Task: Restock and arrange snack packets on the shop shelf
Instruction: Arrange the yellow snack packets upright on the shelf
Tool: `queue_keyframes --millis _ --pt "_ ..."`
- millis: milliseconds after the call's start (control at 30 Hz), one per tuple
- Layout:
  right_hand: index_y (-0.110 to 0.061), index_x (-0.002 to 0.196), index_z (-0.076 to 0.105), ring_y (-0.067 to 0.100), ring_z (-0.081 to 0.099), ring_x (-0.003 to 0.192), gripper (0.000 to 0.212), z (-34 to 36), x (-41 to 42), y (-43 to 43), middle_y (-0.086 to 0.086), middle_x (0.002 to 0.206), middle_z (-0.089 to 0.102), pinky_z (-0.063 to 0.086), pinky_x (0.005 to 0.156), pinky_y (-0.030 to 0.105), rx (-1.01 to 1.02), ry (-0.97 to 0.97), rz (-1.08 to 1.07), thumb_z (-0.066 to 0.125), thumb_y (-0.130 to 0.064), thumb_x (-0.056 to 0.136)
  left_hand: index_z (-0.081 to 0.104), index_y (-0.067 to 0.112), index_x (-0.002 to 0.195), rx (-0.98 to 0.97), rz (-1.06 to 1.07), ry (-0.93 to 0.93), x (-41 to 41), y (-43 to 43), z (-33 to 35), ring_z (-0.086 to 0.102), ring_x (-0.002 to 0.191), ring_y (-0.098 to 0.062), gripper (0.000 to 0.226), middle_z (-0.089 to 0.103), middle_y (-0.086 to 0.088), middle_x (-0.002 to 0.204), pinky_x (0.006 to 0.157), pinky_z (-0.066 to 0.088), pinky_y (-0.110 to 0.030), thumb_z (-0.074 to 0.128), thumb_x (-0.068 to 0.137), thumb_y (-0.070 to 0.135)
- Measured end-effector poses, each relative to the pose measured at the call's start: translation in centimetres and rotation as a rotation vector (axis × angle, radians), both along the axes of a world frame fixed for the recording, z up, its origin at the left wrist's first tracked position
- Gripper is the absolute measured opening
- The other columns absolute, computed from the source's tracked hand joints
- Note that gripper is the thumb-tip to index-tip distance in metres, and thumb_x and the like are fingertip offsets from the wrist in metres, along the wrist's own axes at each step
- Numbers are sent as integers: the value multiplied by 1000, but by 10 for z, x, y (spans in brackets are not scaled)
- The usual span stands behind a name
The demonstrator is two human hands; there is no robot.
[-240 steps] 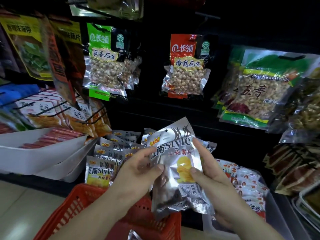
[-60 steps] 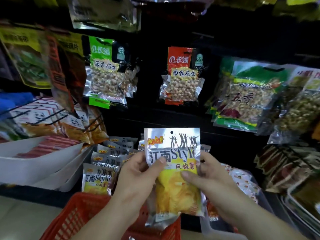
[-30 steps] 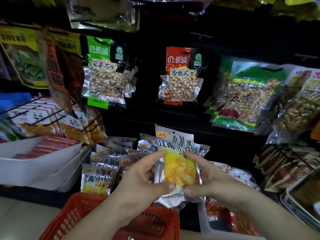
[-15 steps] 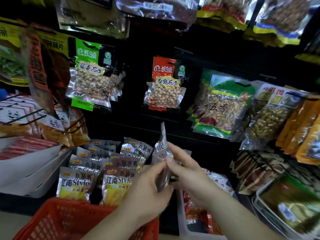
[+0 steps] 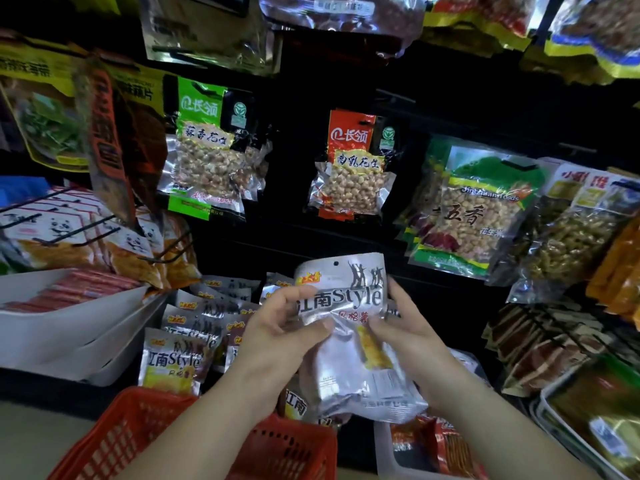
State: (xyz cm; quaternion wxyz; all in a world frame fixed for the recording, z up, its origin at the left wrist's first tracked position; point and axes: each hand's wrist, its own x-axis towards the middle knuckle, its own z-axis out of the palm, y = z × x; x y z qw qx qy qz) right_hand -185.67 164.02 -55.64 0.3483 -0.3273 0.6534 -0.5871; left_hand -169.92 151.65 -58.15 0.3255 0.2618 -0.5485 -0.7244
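A silver snack packet [image 5: 349, 358] with "Style" lettering and a yellow chip picture is held upright in front of the lower shelf. My left hand [image 5: 277, 327] pinches its left edge with thumb in front. My right hand [image 5: 401, 327] grips its right edge, fingers curled behind. More silver packets of the same kind [image 5: 173, 362] stand in rows on the shelf just behind and left of my hands. One more packet [image 5: 296, 405] shows under the held one.
A red plastic basket [image 5: 138, 434] sits below my forearms. White trays [image 5: 69, 323] with red packets stand at left. Peanut bags [image 5: 349, 168] hang on pegs above; a clear bin [image 5: 388, 455] of red packets sits at lower right.
The packet was edge-on between my hands half a second ago; now it faces me flat and raised a little. The view has shifted slightly back to the left.
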Motion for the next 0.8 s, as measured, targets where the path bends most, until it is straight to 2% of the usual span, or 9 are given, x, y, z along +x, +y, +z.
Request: queue_keyframes --millis 33,100,200,333,433,533,633,733,800 --pt "-56 150 35 22 73 112 74 1 0 0 1 119 76 54 100 46 -22 2 -26 66 -11 100 74 38 106 7 25 8 1 0 2 67 73 -13 41 69 -1 89 62 56 -24 85 81 7" --pt "-57 143 47 19 73 110 75 2 1 1 6 120 74 56 96 38 -44 23 -10 76 -16 89 74 35 111 19 65 -4 1 0 5 64 60 -7 46 67 8 75 55 54 -20 87 79 6" --pt "-38 121 76 17 73 110 50 1 4 3 5 134 66 56 98 34 -40 4 26 84 -21 75 75 36 113 33 89 -1 1 2 5 68 68 -8 47 74 1 85 60 57 -19 87 79 6" --pt "-30 126 73 19 76 88 60 -6 1 4 13 118 65 58 76 25 -70 -104 17 86 -15 70 78 35 109 83 86 29 1 0 5 65 60 -11 27 66 -3 77 50 53 -19 76 92 14" --pt "-38 132 68 22 73 98 68 -7 1 5 5 109 62 59 85 27 -44 -76 67 87 -9 74 81 30 100 -22 156 -15 1 -1 0 64 64 -9 23 68 0 76 54 50 -14 77 91 10" --pt "-33 130 71 11 74 100 65 -10 6 3 -8 129 62 61 88 30 -44 -11 13 82 5 79 80 38 99 -111 176 -54 1 -1 -3 67 83 -5 25 75 2 98 70 53 -15 82 87 16" --pt "-38 122 74 24 76 94 61 -8 3 1 5 117 67 62 81 32 -76 -44 -119 80 6 81 69 55 120 -81 -96 -117 8 -4 -2 66 115 -11 47 67 11 130 99 56 -37 85 85 28" --pt "-44 127 69 14 74 86 58 -7 -4 1 8 119 64 59 68 21 -78 -2 -238 83 -9 83 66 55 125 -106 -310 -150 16 -1 -1 69 114 -15 63 60 13 139 92 61 -42 87 82 15" --pt "-50 133 62 11 66 112 65 -6 -7 5 1 128 55 57 79 23 -50 -29 -180 85 -20 81 65 55 126 -162 -258 -168 17 2 0 69 109 -4 65 58 21 139 88 62 -32 87 82 11"
